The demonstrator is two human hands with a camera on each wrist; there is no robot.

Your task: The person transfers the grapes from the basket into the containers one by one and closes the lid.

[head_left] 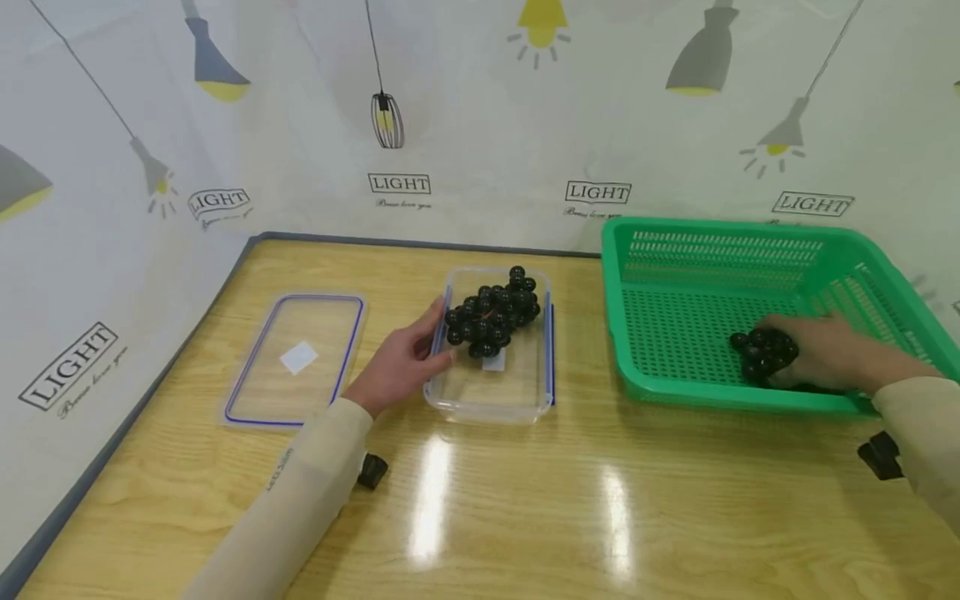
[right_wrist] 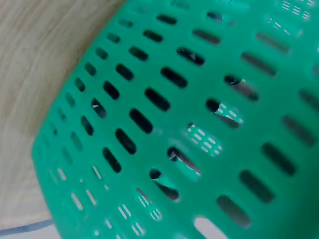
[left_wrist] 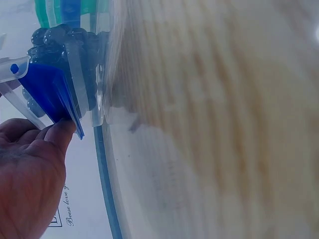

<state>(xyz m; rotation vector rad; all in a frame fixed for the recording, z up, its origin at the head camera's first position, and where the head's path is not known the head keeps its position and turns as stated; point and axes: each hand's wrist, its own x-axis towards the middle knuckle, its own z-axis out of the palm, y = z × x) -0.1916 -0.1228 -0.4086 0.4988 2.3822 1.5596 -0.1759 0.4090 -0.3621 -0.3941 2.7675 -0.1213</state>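
A clear plastic food container stands on the wooden table, with a bunch of black grapes lying in its far part. My left hand holds the container's left side. In the left wrist view, its fingers are at a blue locking flap on that side. To the right, my right hand reaches into a green plastic basket and grips another bunch of black grapes near the front wall. The basket's slotted wall covers most of that hand in the right wrist view.
A clear lid with a blue seal and a white label lies flat to the left of the container. Behind the wooden table hangs a white sheet printed with lamps, which also runs along the left side.
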